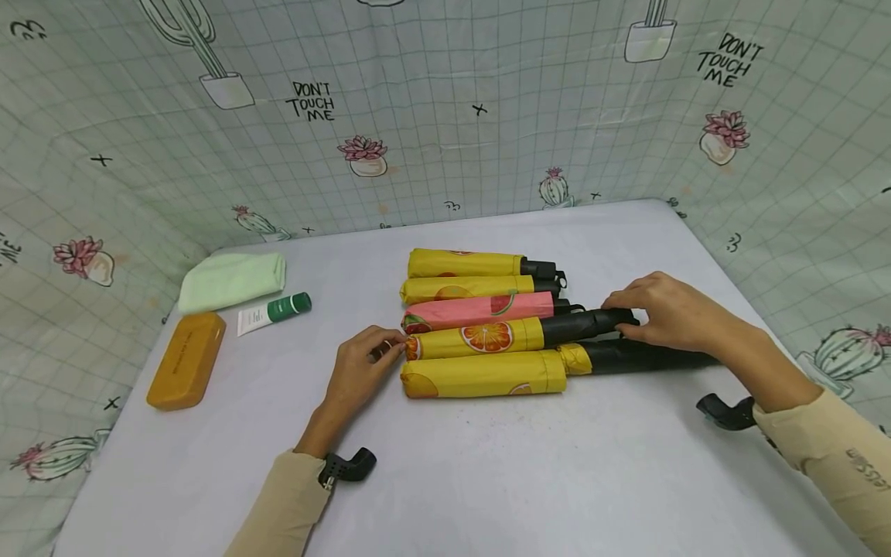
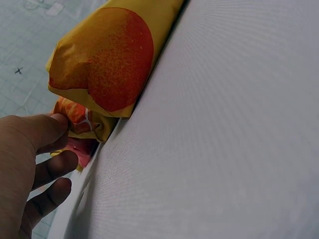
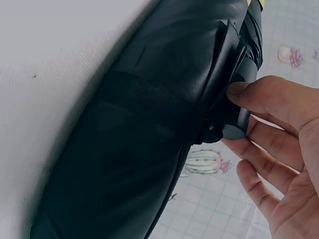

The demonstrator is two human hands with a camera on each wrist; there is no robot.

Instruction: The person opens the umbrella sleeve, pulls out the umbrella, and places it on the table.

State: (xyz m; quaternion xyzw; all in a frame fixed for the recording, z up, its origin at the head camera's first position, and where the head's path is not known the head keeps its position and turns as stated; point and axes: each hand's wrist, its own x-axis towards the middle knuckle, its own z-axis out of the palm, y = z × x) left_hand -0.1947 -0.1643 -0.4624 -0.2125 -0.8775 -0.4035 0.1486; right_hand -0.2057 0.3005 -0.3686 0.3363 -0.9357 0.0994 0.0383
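Note:
Several folded umbrellas lie side by side. The one with a bright orange slice, a yellow umbrella [image 1: 445, 342], has its left end pinched by my left hand [image 1: 362, 367]; in the left wrist view the thumb [image 2: 55, 124] lies on that end. My right hand [image 1: 668, 313] grips the black handle [image 3: 234, 119] at its other end, with thumb and fingers around it. Directly in front lies a longer yellow umbrella [image 1: 480, 374], whose black part [image 1: 640, 356] stretches right, under my right hand in the head view. Behind the held one is a pink umbrella [image 1: 480, 311] with a watermelon print.
Two more yellow umbrellas, a nearer one [image 1: 480, 288] and a farther one [image 1: 462, 263], lie behind the pink one. On the left of the white table [image 1: 487, 480] are a pale green cloth [image 1: 233, 280], a green-capped tube [image 1: 274, 312] and an orange-brown case [image 1: 186, 360]. Printed fabric hangs behind.

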